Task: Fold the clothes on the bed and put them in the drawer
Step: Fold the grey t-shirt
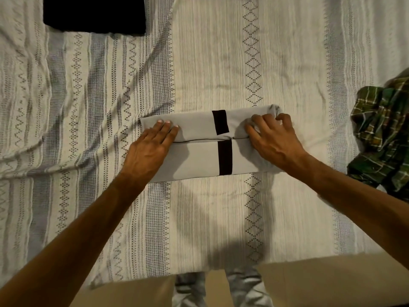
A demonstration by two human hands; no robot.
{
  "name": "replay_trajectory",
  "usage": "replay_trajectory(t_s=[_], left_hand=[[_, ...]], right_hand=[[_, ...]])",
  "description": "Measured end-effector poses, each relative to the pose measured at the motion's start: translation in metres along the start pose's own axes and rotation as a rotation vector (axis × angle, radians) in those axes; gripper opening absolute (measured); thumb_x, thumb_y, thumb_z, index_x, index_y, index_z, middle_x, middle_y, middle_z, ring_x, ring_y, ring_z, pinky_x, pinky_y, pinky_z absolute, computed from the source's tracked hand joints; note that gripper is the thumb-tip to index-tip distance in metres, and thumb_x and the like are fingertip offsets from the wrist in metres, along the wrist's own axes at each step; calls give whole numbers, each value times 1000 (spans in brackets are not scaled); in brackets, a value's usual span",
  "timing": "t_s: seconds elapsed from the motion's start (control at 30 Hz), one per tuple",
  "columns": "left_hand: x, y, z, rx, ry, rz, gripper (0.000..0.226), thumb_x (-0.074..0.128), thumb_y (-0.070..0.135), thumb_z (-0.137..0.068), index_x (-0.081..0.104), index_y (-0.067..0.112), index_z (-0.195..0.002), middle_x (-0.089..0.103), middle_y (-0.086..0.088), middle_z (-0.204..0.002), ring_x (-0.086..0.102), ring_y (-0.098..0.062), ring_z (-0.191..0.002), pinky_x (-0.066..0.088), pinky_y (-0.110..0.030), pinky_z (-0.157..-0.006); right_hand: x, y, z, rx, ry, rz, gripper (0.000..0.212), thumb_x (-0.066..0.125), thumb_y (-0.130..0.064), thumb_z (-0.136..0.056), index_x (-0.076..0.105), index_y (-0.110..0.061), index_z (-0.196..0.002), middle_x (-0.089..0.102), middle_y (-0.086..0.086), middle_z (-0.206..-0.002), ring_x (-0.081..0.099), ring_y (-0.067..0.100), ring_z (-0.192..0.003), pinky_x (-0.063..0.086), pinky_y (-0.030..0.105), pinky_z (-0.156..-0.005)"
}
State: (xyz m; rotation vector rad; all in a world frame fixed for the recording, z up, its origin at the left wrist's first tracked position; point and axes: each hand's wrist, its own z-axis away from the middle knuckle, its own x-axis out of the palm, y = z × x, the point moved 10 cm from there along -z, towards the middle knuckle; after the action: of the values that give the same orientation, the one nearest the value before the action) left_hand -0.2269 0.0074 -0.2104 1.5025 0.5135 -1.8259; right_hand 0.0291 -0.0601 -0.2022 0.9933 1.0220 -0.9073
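Partway through, judging by the layout: one grey garment nearly folded at the middle of the bed, a black folded piece lying flat and squared at the far left corner and apparently done, a green plaid shirt heaped unfolded at the right edge. No drawer in view, so nothing stowed as far as can be seen; putting away likely all left to do, along with the plaid shirt. Grey garment already reduced to a compact rectangle, doubled over itself with a seam line running across its middle and a black stripe crossing both halves, slightly offset where the layers meet. Smooth and flat on the left side, rumpled and bunched at the far right corner. Left hand laid flat on the left end, fingers straight and close together, pressing the cloth down. Right hand on the right end, fingers spread and curled, clamped into the bunched fabric there, seemingly tidying or tucking that corner. Probably a last smoothing, or one more fold, before lifting the bundle. Bedspread pale, woven with grey zigzag and diamond bands, creased on the left.
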Motion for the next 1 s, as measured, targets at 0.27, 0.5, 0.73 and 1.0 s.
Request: replay_trajectory(t_s=[0.27, 0.5, 0.73, 1.0], left_hand=[[12, -15, 20, -25, -189, 57, 80, 55, 11, -105, 4, 10, -167, 4, -15, -174, 12, -29, -161, 43, -50, -116], [1, -17, 23, 15, -101, 27, 63, 53, 4, -106, 25, 2, -163, 23, -22, -168, 30, -38, -154, 35, -52, -120], [-5, -21, 30, 4, 54, 55, 46, 66, 11, -102, 56, 4, -146, 55, -18, -152, 55, -37, -139, 48, -60, -107], [27, -55, 69, -950, 319, 797, 67, 43, 74, -99, 53, 11, -118, 66, -8, -109, 66, -25, -95, 58, -41, -69]], right_hand=[[4, -7, -5, -144, -61, 145, 22, 46, -7, -104, 55, -3, -124, 59, 15, -111, 61, 33, -98, 47, 56, -93], [0, -21, 22, -226, -79, 227, 40, 29, 1, -89, 62, -2, -112, 60, 12, -93, 61, 29, -80, 49, 50, -87], [-4, -27, 11, -180, -47, 198, 28, 37, -3, -96, 64, -3, -104, 60, 10, -88, 60, 29, -81, 46, 51, -88], [-8, -63, 5, 104, 32, -340, 67, 24, -47, -111, 12, -11, -167, 7, 11, -175, 5, 27, -161, 13, 57, -128]])
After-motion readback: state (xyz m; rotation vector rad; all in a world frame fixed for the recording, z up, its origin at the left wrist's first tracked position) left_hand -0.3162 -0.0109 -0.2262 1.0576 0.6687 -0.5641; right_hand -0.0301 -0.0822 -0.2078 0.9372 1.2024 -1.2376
